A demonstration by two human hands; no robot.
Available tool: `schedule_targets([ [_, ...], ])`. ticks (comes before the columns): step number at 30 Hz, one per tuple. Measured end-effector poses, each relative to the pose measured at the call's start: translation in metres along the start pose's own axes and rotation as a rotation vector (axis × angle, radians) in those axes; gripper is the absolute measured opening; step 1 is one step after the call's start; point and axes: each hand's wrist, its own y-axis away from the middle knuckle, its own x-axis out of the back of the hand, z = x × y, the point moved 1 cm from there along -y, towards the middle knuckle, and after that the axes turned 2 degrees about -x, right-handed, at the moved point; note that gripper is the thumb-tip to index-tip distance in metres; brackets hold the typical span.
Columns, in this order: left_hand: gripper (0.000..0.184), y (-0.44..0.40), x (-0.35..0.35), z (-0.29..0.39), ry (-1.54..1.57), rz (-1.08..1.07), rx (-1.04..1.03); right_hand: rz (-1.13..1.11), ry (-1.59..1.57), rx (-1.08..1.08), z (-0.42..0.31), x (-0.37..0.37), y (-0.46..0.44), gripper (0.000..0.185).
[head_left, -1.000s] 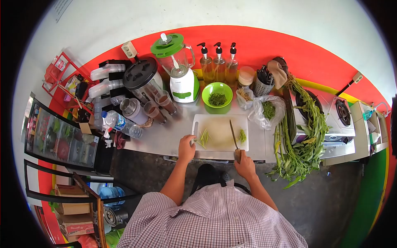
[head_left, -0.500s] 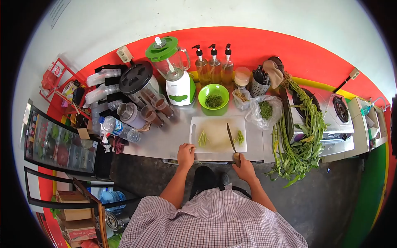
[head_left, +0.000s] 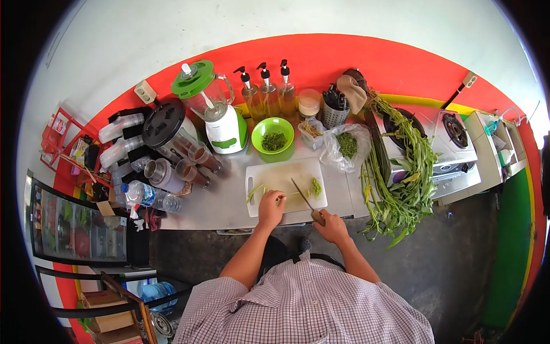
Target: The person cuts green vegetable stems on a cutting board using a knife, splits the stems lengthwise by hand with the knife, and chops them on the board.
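My right hand [head_left: 332, 226] is closed round the handle of a knife [head_left: 302, 194], whose blade lies diagonally over the white cutting board [head_left: 263, 175]. Over the lower left part of the board is my left hand [head_left: 271, 210], its fingers bent together; what they pinch is too small to tell. Thin green stem pieces [head_left: 255, 194] lie beside that hand at the board's left. A small heap of cut greens [head_left: 315, 187] sits to the right of the blade. Behind the board stands a green bowl [head_left: 273, 136] with chopped greens inside.
Long leafy stems [head_left: 409, 200] hang over the counter edge before a gas stove [head_left: 455, 137]. A plastic bag of greens [head_left: 346, 148] lies right of the bowl. Behind are a blender [head_left: 223, 129] and pump bottles [head_left: 269, 97]. Brown-filled cups [head_left: 203, 157] and a water bottle [head_left: 152, 196] stand left.
My left hand has moved from the board's lower left edge onto the board, nearer the knife. The stems at the left lie differently. The whole view has shifted; my right hand still holds the knife.
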Motion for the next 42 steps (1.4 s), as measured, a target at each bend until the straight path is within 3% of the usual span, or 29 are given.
schedule_targets([
  [2,0.011,-0.002,-0.014,0.001,0.015,-0.106,0.046,0.037,-0.014,-0.005,0.003,0.002,-0.004,0.044],
  [8,0.015,0.003,-0.032,-0.016,0.115,-0.159,0.107,0.149,-0.050,-0.110,0.009,-0.005,-0.008,0.043],
  [11,0.016,0.000,-0.026,-0.022,0.156,-0.206,0.115,0.102,-0.068,0.012,0.013,0.001,-0.001,0.044],
  [20,0.009,0.004,-0.028,-0.018,0.062,-0.191,0.017,0.035,0.128,-0.047,0.027,0.045,0.011,0.046],
  [28,0.009,0.007,-0.023,-0.015,0.037,-0.222,0.049,-0.030,0.314,0.030,0.033,0.069,-0.016,0.047],
  [37,0.012,0.001,-0.018,-0.008,0.043,-0.197,0.124,-0.012,0.240,0.118,0.015,0.056,-0.035,0.043],
  [42,0.015,-0.010,-0.022,0.008,0.031,-0.195,0.001,-0.026,0.143,0.108,0.009,0.030,-0.025,0.044],
])
